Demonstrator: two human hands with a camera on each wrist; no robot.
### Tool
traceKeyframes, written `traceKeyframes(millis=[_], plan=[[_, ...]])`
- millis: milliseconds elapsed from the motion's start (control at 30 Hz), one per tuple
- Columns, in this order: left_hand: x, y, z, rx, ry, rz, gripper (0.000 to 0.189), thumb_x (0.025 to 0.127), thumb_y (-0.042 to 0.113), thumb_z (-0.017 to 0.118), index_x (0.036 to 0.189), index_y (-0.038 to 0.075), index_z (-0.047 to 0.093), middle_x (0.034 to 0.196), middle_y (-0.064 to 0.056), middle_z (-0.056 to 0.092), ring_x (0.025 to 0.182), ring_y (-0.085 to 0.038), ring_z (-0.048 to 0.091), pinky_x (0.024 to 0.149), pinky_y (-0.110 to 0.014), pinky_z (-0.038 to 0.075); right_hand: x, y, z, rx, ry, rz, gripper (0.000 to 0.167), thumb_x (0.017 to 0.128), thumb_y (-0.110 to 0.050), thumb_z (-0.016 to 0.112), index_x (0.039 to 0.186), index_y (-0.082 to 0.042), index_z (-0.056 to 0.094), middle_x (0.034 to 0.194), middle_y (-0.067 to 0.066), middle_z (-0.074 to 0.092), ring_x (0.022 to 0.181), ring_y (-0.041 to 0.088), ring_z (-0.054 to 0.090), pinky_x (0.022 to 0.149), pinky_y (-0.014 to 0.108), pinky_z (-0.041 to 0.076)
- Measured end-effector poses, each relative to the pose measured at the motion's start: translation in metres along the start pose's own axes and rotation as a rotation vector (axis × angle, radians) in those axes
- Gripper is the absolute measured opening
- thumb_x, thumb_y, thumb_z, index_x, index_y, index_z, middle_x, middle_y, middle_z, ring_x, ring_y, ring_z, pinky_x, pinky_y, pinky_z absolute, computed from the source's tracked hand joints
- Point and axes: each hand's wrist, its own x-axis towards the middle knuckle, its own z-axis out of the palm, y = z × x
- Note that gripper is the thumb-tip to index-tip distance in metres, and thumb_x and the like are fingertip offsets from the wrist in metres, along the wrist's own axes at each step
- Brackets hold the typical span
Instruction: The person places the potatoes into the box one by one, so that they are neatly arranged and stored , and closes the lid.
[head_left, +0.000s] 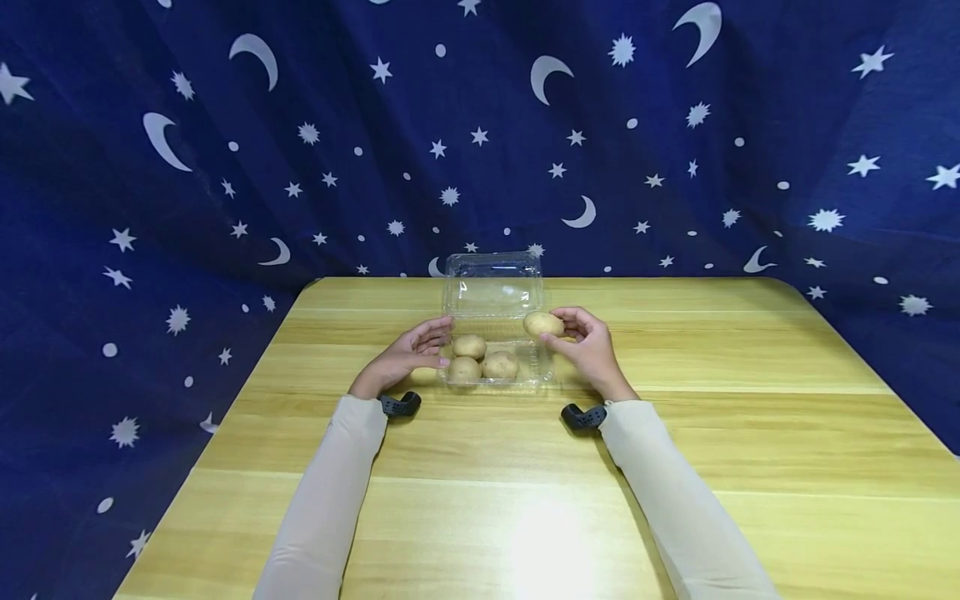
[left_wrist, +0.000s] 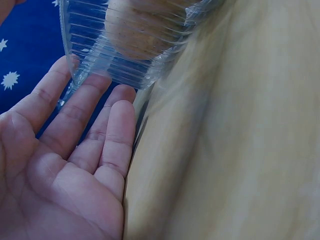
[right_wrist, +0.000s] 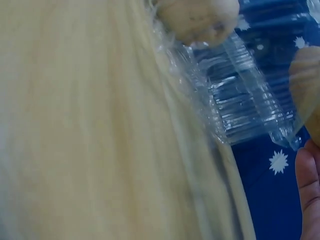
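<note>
A clear plastic clamshell container (head_left: 542, 365) lies on the table with its lid (head_left: 492, 290) raised at the back. Inside its left and middle part sit three potatoes: a rear one (head_left: 470, 347), a front-left one (head_left: 464, 370) and one to the right (head_left: 500, 365). Above the container's right rear corner, my right hand (head_left: 592, 346) pinches another potato (head_left: 543, 324) between thumb and fingers. My left hand (head_left: 408, 354) is at the left side; in the left wrist view its fingertips (left_wrist: 95, 80) touch the ribbed wall, fingers extended. The right wrist view catches only part of the held potato (right_wrist: 306, 85).
The wooden table (head_left: 750, 433) extends around the container on all sides. Behind it hangs a dark blue curtain (head_left: 510, 183) with white moons and stars. Black wrist bands (head_left: 401, 405) are worn on both wrists.
</note>
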Motion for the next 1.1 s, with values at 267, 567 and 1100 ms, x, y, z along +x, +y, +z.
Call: traceKeyframes(millis=[267, 567, 1100], plan=[[-0.001, 0.002, 0.001, -0.004, 0.002, 0.005, 0.084, 0.096, -0.003, 0.068, 0.169, -0.003, 0.026, 0.175, -0.024, 0.026, 0.161, -0.044, 0.026, 0.133, -0.055, 0.019, 0.0, -0.003, 0.006, -0.029, -0.024, -0.021, 0.043, 0.09, 0.009, 0.081, 0.129, 0.015, 0.066, 0.119, 0.02, 0.069, 0.097, 0.005, 0.063, 0.09, 0.015, 0.055], [-0.001, 0.003, 0.002, -0.002, 0.002, 0.0, 0.084, 0.097, -0.002, 0.068, 0.169, -0.002, 0.026, 0.175, -0.023, 0.026, 0.161, -0.043, 0.027, 0.133, -0.055, 0.018, 0.001, -0.005, 0.011, -0.063, -0.037, -0.026, 0.045, 0.089, 0.009, 0.082, 0.131, 0.015, 0.065, 0.123, 0.025, 0.07, 0.1, 0.004, 0.063, 0.094, 0.015, 0.054], [-0.002, 0.002, 0.0, -0.022, -0.008, 0.005, 0.082, 0.098, -0.007, 0.065, 0.17, -0.001, 0.025, 0.176, -0.023, 0.025, 0.161, -0.043, 0.026, 0.132, -0.054, 0.022, 0.002, -0.015, 0.024, -0.142, -0.08, -0.05, 0.045, 0.09, 0.005, 0.084, 0.132, 0.008, 0.069, 0.126, 0.025, 0.07, 0.106, 0.016, 0.065, 0.102, 0.026, 0.054]])
